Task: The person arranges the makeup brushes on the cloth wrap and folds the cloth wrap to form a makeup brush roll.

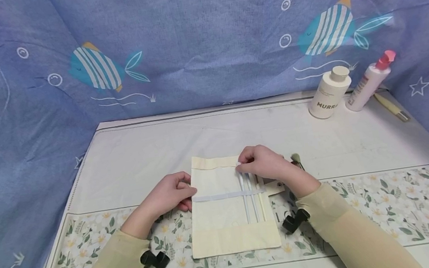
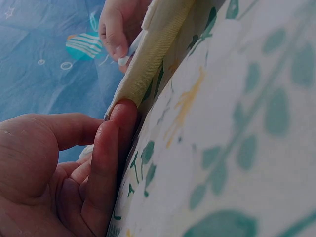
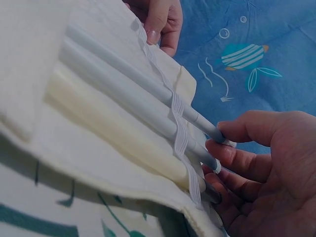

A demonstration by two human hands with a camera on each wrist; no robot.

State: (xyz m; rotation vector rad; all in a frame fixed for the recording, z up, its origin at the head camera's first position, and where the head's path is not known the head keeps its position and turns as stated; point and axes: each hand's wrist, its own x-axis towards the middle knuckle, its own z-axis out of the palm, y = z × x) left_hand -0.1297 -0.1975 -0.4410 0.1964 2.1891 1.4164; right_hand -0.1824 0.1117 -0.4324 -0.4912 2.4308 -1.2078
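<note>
A cream cloth brush roll (image 1: 219, 213) lies unfolded, an elastic band (image 1: 217, 197) running across it. Thumb and fingers of my left hand (image 1: 171, 195) pinch its left edge; in the left wrist view a fingertip (image 2: 123, 112) sits under the cloth. My right hand (image 1: 264, 162), at the top edge, pinches the white-tipped end of a slim pale blue brush (image 3: 197, 120), whose shaft passes under the elastic. Beside it are a second pale blue brush (image 3: 148, 113) and a cream-handled one (image 3: 123, 140), also under the band. Their lower ends go into the bottom pocket (image 1: 235, 239).
Behind my right wrist, a green-tipped makeup brush (image 1: 295, 158) and a flap with a snap (image 1: 275, 187) show partly. A white bottle (image 1: 326, 95), a pink-topped bottle (image 1: 368, 85) and a brush (image 1: 392, 106) are at the back right. Blue fish-print cloth (image 1: 201, 39) surrounds the table.
</note>
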